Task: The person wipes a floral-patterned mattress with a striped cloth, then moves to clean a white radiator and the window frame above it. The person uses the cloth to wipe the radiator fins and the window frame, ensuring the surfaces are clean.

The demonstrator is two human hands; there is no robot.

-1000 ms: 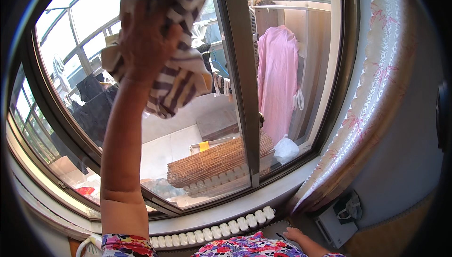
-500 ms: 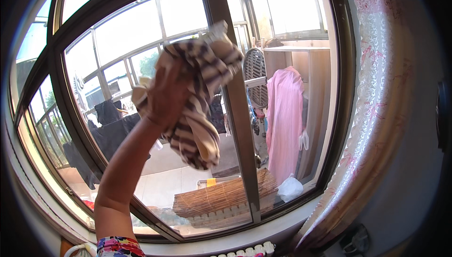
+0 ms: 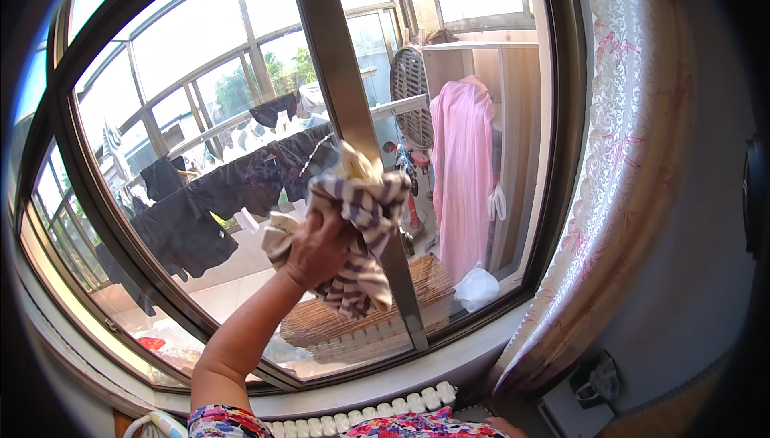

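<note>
Left grip [image 3: 321,249] clutches striped cloth [image 3: 370,209] before window mullion [image 3: 341,77]; pink fabric [image 3: 464,173] hangs beyond.

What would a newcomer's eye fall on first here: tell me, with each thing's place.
First comes the brown-and-cream striped cloth, bunched in the left hand near the middle of the picture, in front of the dark window post. Farther off, on the right, a long pink cloth hangs before a wooden cabinet. Left of the post, dark clothes hang in a row.

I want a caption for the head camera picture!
A left hand holds a striped cloth at the window, pink fabric hanging beyond.
</note>
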